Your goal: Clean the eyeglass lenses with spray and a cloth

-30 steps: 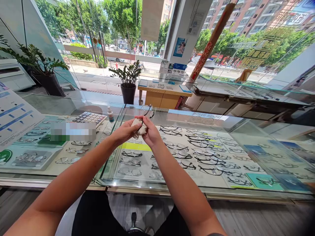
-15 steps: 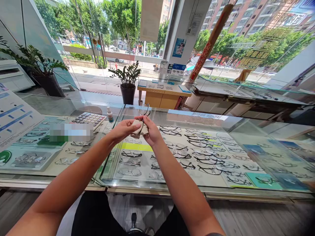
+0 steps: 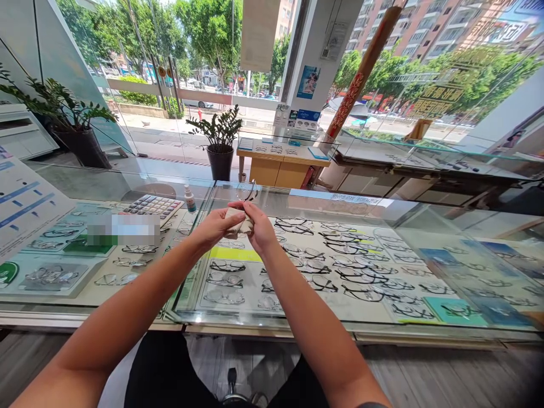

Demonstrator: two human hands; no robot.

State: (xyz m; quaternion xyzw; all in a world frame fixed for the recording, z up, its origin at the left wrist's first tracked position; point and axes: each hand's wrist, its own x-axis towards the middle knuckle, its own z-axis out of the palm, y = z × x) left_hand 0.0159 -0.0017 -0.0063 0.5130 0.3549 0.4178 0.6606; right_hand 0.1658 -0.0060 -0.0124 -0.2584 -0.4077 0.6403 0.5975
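Above the glass counter, my two hands meet around a folded beige cloth point(image 3: 243, 228) and a pair of eyeglasses point(image 3: 253, 196). My left hand point(image 3: 216, 225) is closed, its thumb pressing on the cloth. Closed as well, my right hand point(image 3: 260, 229) grips the eyeglasses close to the cloth's right side. A thin frame part with a dark tip sticks up beyond the fingers. Cloth and fingers hide most of the eyeglasses.
Rows of spectacle frames point(image 3: 312, 252) lie inside the glass display counter point(image 3: 272, 327). Left of my hands are a calculator point(image 3: 155, 205), a small spray bottle point(image 3: 189, 199) and a printed sheet point(image 3: 29, 198). A potted plant point(image 3: 220, 161) stands beyond the counter.
My fingers have shifted slightly on the cloth, and the cloth is folded differently between them. The eyeglasses have turned a little; their upper end has tilted.
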